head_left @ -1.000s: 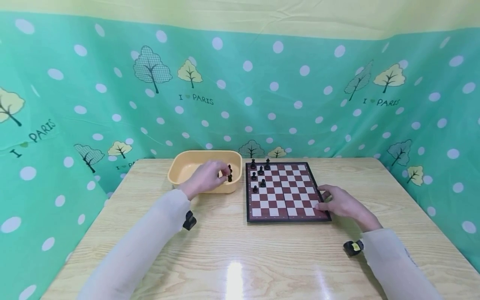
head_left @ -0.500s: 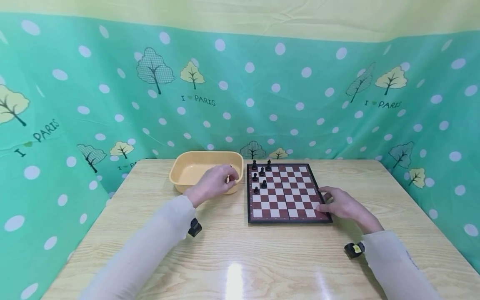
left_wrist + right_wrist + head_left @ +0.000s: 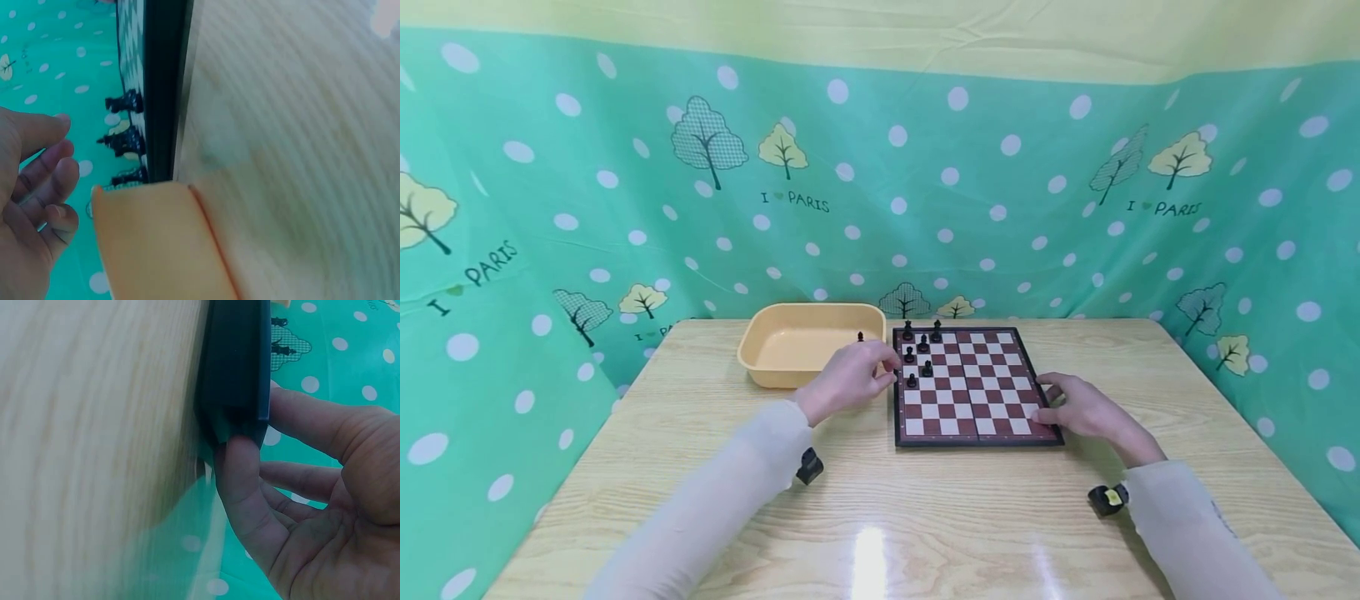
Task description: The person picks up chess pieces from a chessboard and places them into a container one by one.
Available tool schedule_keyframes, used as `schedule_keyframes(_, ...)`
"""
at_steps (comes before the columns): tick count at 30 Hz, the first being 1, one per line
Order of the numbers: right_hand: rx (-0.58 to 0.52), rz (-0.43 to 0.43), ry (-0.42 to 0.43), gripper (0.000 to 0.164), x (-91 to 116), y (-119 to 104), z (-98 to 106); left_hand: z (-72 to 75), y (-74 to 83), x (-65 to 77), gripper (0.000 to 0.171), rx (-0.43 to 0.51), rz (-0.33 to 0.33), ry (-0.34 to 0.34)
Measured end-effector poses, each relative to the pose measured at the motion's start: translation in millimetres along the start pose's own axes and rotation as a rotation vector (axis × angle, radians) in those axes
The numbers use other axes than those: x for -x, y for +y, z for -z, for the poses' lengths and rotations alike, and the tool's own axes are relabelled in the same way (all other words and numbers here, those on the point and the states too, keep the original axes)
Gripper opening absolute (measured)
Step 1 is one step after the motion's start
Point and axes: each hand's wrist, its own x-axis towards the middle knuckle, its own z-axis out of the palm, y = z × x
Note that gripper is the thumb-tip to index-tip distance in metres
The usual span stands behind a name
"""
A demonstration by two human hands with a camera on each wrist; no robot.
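Note:
In the head view my left hand [image 3: 850, 375] is between the tan bin [image 3: 760, 354] and the left edge of the chessboard [image 3: 958, 444]. Its fingers are curled, the tips close to the board's edge. The left wrist view shows the thumb and several bent fingers of this left hand [image 3: 37, 187], with no piece visible; anything behind the thumb is hidden. A black chess piece [image 3: 861, 336] shows in the bin behind the hand. My right hand [image 3: 1086, 408] grips the board's right edge, thumb on top. Under the dark rim [image 3: 237, 356], a finger [image 3: 240, 481] supports it.
Several black chess pieces, among them a pawn [image 3: 912, 381] and a tall piece [image 3: 936, 332], stand on the board's left squares. The wooden table [image 3: 820, 533] ends at a green dotted curtain [image 3: 820, 233], which also hangs along both sides.
My left hand has moved right and slightly nearer, from over the bin to the board's left edge. The right hand keeps its hold on the board. The pieces on the board have not moved.

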Motion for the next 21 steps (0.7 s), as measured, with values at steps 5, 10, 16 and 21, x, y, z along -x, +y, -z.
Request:
schedule_keyframes(5, 0.009, 0.019, 0.009, 0.069, 0.5, 0.7, 0.8, -8.5, 5.6, -0.7, 0.021, -0.008, 0.026, -0.021)
schedule_keyframes(10, 0.003, 0.019, 0.008, 0.069, 0.3, 1.2, 1.2, -16.6, 10.2, -2.3, 0.025, -0.039, 0.047, -0.03)
schedule_keyframes(16, 0.005, 0.019, 0.006, 0.07, 0.3, 1.2, 1.2, -25.7, 13.2, -4.5, 0.028, -0.035, 0.067, -0.032)
schedule_keyframes(21, 0.007, 0.01, 0.0, 0.07, 0.8, -0.1, 0.4, -32.8, 13.4, -5.0, 0.035, -0.029, 0.091, -0.044)
